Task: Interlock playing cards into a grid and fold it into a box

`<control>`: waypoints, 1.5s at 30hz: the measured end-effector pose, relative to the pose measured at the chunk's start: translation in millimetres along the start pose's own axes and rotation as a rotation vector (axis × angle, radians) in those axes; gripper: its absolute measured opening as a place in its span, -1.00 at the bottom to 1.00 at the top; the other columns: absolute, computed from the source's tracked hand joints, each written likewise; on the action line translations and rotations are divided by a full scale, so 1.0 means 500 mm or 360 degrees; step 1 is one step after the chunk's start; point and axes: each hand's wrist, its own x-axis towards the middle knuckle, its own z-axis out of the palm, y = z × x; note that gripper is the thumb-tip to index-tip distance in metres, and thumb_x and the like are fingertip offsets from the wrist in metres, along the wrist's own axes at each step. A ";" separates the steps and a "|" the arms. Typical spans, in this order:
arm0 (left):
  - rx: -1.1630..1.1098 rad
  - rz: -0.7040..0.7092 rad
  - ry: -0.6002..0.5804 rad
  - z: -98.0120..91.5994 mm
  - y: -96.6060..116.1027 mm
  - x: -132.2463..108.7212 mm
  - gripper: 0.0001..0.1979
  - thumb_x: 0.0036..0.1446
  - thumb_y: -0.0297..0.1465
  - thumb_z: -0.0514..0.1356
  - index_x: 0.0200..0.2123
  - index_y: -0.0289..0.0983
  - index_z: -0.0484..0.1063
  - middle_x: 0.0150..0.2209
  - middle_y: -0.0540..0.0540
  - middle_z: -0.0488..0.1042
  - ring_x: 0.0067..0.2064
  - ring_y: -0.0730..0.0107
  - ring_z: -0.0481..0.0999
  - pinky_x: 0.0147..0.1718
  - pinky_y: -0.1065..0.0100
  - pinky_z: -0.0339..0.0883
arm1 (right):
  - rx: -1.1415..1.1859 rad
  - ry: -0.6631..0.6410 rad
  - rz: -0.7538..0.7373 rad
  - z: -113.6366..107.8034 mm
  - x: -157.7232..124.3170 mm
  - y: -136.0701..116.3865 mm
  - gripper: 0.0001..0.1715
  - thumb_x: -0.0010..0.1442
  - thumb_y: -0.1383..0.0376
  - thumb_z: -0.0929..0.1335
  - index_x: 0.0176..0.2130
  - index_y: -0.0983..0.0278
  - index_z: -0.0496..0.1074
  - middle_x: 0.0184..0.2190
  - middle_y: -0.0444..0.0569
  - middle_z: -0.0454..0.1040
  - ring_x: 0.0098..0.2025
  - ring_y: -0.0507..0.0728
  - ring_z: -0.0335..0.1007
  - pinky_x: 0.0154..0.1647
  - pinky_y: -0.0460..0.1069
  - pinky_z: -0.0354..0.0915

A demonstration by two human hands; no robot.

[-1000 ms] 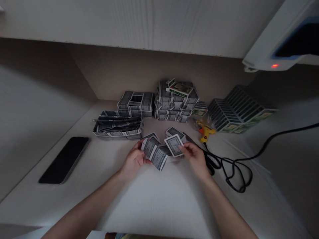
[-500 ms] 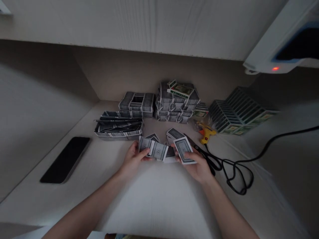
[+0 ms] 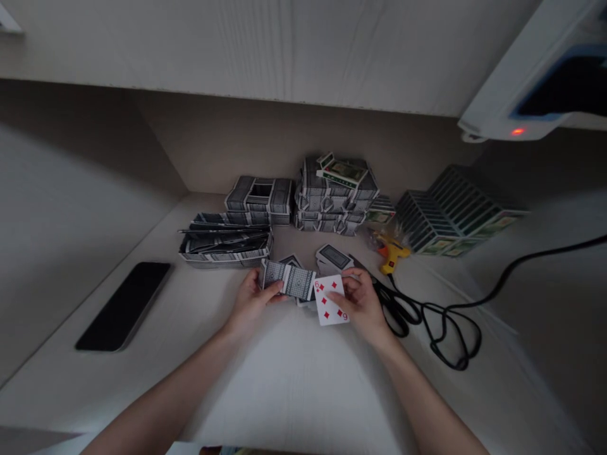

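My left hand (image 3: 256,297) is closed on a folded strip of playing cards (image 3: 298,282), patterned backs up, thumb on top. Between the thumb and fingers of my right hand (image 3: 358,300) is a six of diamonds (image 3: 331,309), face up, its left edge close to the strip's right end. Whether the two touch, I cannot tell. Behind my hands lies a loose stack of cards (image 3: 334,256), backs up. More cards lie partly hidden under the strip. Black-handled scissors (image 3: 397,316) rest beside my right wrist.
A box made of cards (image 3: 227,256) holds folded pieces at the left. Further card-built boxes (image 3: 336,189) are piled behind, topped by an opened card pack (image 3: 344,172). A yellow glue gun (image 3: 394,253), its black cable (image 3: 455,309) and stacked packs (image 3: 465,215) occupy the right. A phone (image 3: 126,306) lies left.
The card in my right hand has turned from back up to face up and moved left, toward the strip. My left hand still holds the strip, in nearly the same place.
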 end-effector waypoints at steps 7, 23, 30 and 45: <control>0.0010 0.0028 0.0022 -0.002 -0.002 0.002 -0.61 -0.24 -0.46 0.36 -0.29 -0.28 0.31 -0.27 -0.04 0.46 -0.31 0.39 0.49 -0.40 0.37 0.48 | -0.0032 -0.0034 0.0131 -0.007 0.001 -0.006 -0.67 -0.07 0.17 0.43 -0.31 0.27 0.36 -0.39 -0.02 0.51 -0.42 0.08 0.40 -0.42 -0.05 0.29; 0.0016 0.0010 0.0014 0.001 -0.003 -0.002 -0.62 -0.23 -0.45 0.35 -0.29 -0.29 0.31 -0.26 -0.04 0.44 -0.29 0.40 0.48 -0.38 0.36 0.48 | -0.0425 0.0126 -0.0085 -0.009 0.001 -0.008 -0.63 0.04 0.08 0.34 -0.27 0.30 0.50 -0.43 -0.03 0.53 -0.47 0.07 0.38 -0.48 -0.07 0.29; 0.0137 -0.0018 -0.0045 0.004 -0.002 -0.007 -0.58 -0.24 -0.40 0.35 -0.25 -0.30 0.32 -0.28 -0.05 0.46 -0.30 0.37 0.48 -0.39 0.34 0.47 | -0.0403 -0.0030 -0.0016 0.012 -0.012 0.007 -0.71 0.03 0.15 0.36 -0.27 0.24 0.55 -0.30 -0.02 0.56 -0.31 0.14 0.45 -0.30 -0.01 0.35; 0.0302 0.0053 -0.0053 0.011 -0.006 -0.012 -0.59 -0.31 -0.36 0.38 -0.34 -0.31 0.33 -0.38 0.02 0.45 -0.43 0.45 0.47 -0.48 0.40 0.45 | -0.0579 -0.0360 0.0115 -0.003 -0.011 0.010 -0.65 0.08 0.14 0.30 -0.26 0.29 0.54 -0.42 -0.08 0.54 -0.46 0.06 0.36 -0.47 -0.07 0.26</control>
